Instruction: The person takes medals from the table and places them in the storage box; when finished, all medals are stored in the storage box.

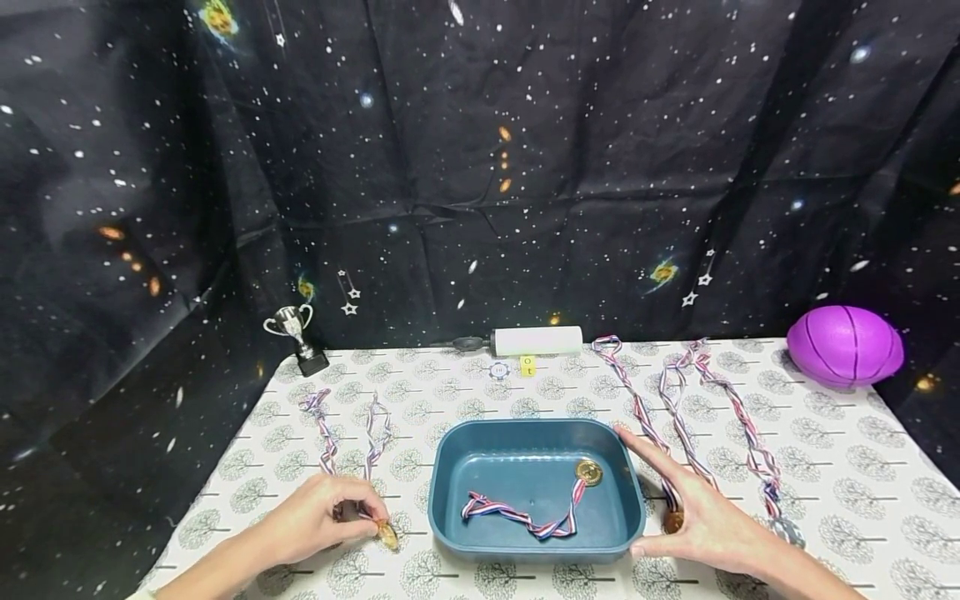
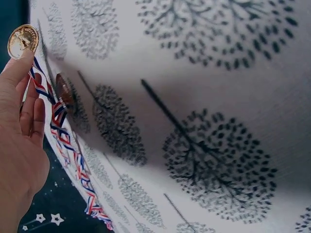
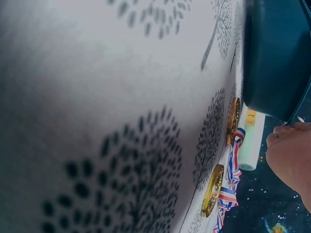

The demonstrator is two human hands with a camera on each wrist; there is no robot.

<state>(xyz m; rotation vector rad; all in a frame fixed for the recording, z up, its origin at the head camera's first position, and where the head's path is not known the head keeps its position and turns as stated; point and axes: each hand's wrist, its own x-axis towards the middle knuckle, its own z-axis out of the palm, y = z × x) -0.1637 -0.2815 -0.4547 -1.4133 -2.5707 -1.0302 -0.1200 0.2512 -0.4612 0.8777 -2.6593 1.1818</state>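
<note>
I see the tray (image 1: 536, 552) on the table (image 1: 420, 577), a medal (image 1: 588, 472) inside it toward the back right. Left of it, a second medal (image 1: 387, 536) is in the left hand (image 1: 315, 521), with two ribbons (image 1: 326, 442) stretching behind. The right hand (image 1: 697, 517) is at the tray's right rim, three longer ribbons (image 1: 741, 414) reaching back on that side. Behind the tray I find a chip (image 1: 498, 371), tile (image 1: 528, 367) and tube (image 1: 537, 341); a trophy (image 1: 292, 321) stands back left, a ball (image 1: 843, 346) back right.

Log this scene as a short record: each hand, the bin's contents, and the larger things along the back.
Left hand: pinches a gold-coloured medal
Right hand: touches the right side of the blue bin
Bin contents: a second medal on a striped ribbon
Back, left to right: silver trophy, white cylinder, purple ball
</note>
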